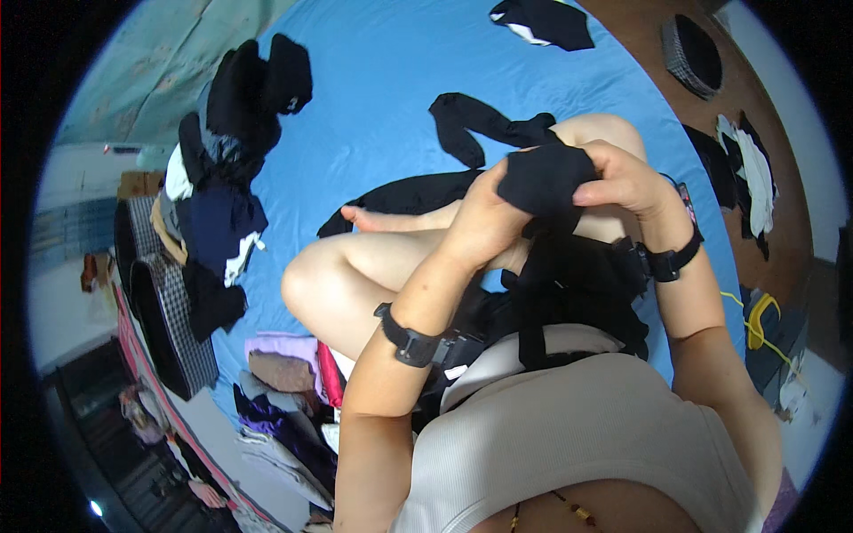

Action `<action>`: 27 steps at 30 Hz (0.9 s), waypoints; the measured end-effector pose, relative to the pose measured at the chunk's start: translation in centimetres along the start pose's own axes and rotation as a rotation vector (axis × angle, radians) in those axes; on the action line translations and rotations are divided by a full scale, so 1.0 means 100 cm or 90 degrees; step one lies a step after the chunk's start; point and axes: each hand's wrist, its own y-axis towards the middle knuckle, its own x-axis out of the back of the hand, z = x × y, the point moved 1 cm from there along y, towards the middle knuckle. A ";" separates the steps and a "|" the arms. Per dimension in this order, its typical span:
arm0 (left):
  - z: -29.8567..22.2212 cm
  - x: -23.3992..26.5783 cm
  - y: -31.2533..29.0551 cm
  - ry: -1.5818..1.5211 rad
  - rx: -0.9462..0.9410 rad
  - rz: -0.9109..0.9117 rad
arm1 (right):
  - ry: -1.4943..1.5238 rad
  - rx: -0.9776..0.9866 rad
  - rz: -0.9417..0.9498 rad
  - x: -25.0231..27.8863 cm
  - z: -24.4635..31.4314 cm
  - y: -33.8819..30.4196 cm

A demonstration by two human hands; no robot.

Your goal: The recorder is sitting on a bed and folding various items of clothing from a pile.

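Observation:
Between my two hands is a folded piece of black cloth, held up above my crossed legs; its exact kind is hard to make out. My left hand is closed on its left side. My right hand pinches its right edge between thumb and fingers. Just beyond my hands, a long, narrow black garment lies bent on the blue sheet. Another black garment stretches out beside my foot. More dark fabric lies in my lap, partly hidden by my hands and wrist straps.
A heap of dark clothes lies at the left, by checked fabric bins. Folded clothes are stacked near my left elbow. A black-and-white garment rests at the far edge. Clothes and another bin are on the floor at right.

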 end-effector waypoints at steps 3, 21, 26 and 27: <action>0.011 0.006 0.007 0.030 -0.091 0.032 | 0.005 -0.039 -0.083 0.008 -0.002 -0.012; 0.029 0.065 -0.017 0.864 0.130 0.076 | 0.455 0.583 -0.098 0.101 0.085 -0.167; -0.024 0.102 -0.044 0.894 0.100 -0.267 | 0.381 0.612 -0.131 0.125 0.058 -0.168; -0.031 0.110 -0.052 0.927 -0.005 -0.385 | 0.402 0.620 -0.100 0.127 0.054 -0.163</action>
